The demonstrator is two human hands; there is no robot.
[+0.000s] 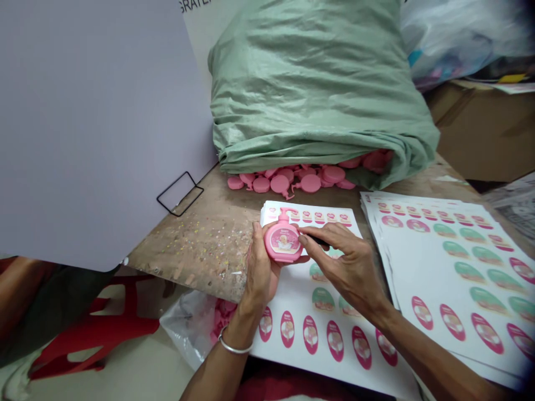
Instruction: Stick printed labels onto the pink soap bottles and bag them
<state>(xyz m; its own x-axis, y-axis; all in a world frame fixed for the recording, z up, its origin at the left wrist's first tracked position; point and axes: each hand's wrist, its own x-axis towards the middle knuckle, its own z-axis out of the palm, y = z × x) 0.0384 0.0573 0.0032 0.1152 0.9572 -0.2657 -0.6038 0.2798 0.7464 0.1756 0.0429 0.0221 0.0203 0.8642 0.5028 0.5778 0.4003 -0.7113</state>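
Observation:
My left hand [261,267] is wrapped around a small pink pump bottle [284,257], held upright with its front toward me. A pink label [285,240] with the word "BABY" and a small picture sits on that front. In the pinched fingers of my right hand [346,262] is a slim black tool [316,239]. Its tip meets the right edge of the label, and its exact kind is unclear. Below both hands lies a stack of printed sticker sheets [292,289] with oval, green and heart-marked labels.
A second sticker stack [422,267] lies to the right. Pink bottles [310,184] spill from a large green sack [317,94] at the back. A clear bag [184,323] with pink pieces hangs by the table's front edge. A white panel [96,122] blocks the left, above a red stool [104,328].

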